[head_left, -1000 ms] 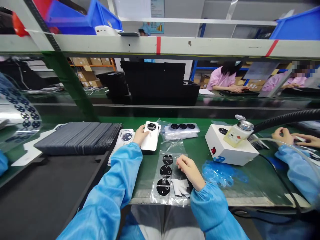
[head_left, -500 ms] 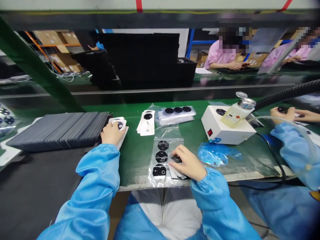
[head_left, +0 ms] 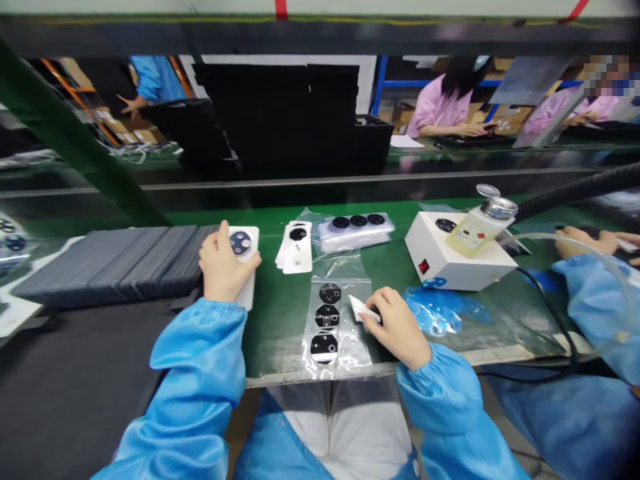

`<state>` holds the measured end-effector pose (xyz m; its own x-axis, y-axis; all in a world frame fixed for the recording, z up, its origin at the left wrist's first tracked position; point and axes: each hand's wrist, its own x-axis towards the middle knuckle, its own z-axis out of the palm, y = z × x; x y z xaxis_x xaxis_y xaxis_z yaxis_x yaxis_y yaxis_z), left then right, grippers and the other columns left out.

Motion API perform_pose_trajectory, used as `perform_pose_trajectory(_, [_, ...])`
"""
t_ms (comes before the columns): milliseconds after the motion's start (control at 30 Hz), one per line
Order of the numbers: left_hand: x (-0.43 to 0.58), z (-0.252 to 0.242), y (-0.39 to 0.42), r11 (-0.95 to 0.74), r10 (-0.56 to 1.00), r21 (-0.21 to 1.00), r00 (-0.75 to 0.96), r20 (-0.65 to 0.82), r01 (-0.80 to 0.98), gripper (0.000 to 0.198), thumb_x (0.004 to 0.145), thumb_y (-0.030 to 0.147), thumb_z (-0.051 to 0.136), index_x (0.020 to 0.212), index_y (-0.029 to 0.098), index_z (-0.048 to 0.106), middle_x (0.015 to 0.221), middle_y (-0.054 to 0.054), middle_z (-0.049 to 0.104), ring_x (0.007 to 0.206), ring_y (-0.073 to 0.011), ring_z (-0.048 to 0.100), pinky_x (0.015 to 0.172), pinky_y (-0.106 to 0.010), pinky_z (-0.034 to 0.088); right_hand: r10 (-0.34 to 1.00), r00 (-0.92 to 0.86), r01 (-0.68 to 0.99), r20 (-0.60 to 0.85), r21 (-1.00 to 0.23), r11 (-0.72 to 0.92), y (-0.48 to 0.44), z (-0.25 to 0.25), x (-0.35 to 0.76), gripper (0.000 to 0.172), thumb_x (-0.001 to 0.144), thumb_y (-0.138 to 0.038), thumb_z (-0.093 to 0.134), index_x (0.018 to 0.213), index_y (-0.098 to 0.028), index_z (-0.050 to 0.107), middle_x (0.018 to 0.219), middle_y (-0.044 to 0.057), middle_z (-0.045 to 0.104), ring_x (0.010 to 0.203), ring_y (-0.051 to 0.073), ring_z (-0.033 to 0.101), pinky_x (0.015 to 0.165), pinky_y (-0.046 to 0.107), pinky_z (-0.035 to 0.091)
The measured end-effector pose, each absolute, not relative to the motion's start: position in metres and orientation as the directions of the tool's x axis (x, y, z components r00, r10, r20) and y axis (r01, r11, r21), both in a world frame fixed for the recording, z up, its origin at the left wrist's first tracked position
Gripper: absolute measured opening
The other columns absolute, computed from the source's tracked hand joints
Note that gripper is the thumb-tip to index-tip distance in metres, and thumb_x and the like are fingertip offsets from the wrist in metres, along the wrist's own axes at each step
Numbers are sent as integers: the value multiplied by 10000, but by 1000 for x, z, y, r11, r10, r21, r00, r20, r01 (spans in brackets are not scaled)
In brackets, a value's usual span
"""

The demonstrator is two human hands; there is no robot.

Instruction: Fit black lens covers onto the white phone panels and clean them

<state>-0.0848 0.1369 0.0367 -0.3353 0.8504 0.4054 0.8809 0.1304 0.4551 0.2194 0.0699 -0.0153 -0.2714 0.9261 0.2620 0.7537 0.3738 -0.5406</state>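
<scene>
My left hand [head_left: 223,263] spans a white phone back cover [head_left: 250,235] with a dark round camera plate, thumb at its right edge and fingers at the left. My right hand [head_left: 400,327] pinches a folded white wipe or paper piece [head_left: 359,309]; a dark item shows under its fingers, mostly hidden. Beneath and beside this hand lies a clear plastic bag [head_left: 347,357] with three round black camera plates [head_left: 327,317]. Left of my left hand stands a long row of dark grey sheets [head_left: 125,263].
Several white covers [head_left: 297,253] and a bagged stack [head_left: 356,233] lie farther back. A white box [head_left: 450,263] carries a bottle of yellowish liquid [head_left: 477,227]. Blue film scraps [head_left: 440,312] lie in front. A co-worker's hand [head_left: 580,241] is at the right.
My left hand has opened wider over the white cover, whose camera plate now shows. My right hand has moved right and lifted white material off the plastic bag.
</scene>
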Motion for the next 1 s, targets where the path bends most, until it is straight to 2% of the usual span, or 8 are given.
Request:
perform_pose_trajectory(167, [-39,40,98,-166,860,502,-124,494,849,833,703,307,626,1417,117,242,1335,-168,414,1253,-303,396,1071,-436,329,869,-287,620,403,-613,489,71,-3,194,183,864,-310,495,1002,-195,529,957,76,555,883,199,546,783,362,480])
perform_pose_trajectory(367, [17,26,29,-373,855,525,64,515,765,832,725,245,635,1426,213,190,1348,-131,376,1277,-270,376,1046,-408,364,845,-136,263,517,-804,534,58,20,164,278,888,-306,492,1156,-238,469,1010,47,627,847,137,638,700,230,545])
perform_pose_trajectory(400, [19,24,23,-373,873,578,63,485,726,848,730,254,642,1431,227,165,1370,-132,366,1280,-275,380,1039,-410,370,850,-105,255,517,-812,525,55,21,164,248,889,-291,497,1133,-250,484,998,36,639,834,128,649,683,207,547])
perform_pose_trajectory(467, [17,21,18,-287,955,845,70,287,451,827,759,250,621,1434,249,143,1363,-125,413,1208,-267,467,987,-405,411,839,-111,265,533,-798,541,52,19,170,207,886,-263,507,1093,-267,506,964,15,654,809,114,664,658,169,548])
perform_pose_trajectory(533, [12,20,20,-136,980,978,169,108,160,752,763,257,606,1413,205,232,1256,-127,536,1059,-259,570,890,-389,462,792,-161,308,588,-733,607,52,15,178,225,877,-232,519,1099,-266,512,920,5,650,726,97,664,597,136,539])
perform_pose_trajectory(600, [10,23,25,-74,971,996,231,59,56,642,749,264,609,1334,144,374,1081,-117,637,908,-243,614,789,-363,484,692,-261,358,673,-598,717,55,10,186,189,872,-203,512,1052,-247,549,899,15,629,725,100,654,600,139,540])
perform_pose_trajectory(800, [29,49,33,-166,954,985,259,149,43,316,821,217,520,1134,181,501,1035,-60,652,902,-195,599,798,-310,463,423,-335,615,842,-145,775,56,10,209,311,847,-166,518,1147,-188,598,1226,135,494,999,194,578,806,276,517])
perform_pose_trajectory(1000, [44,43,33,-163,941,974,321,105,159,448,735,167,537,1179,148,486,1026,-103,639,905,-258,597,815,-387,453,421,-377,665,825,-76,743,43,4,224,390,837,-156,523,1218,-223,572,1243,140,502,1081,262,538,864,370,452])
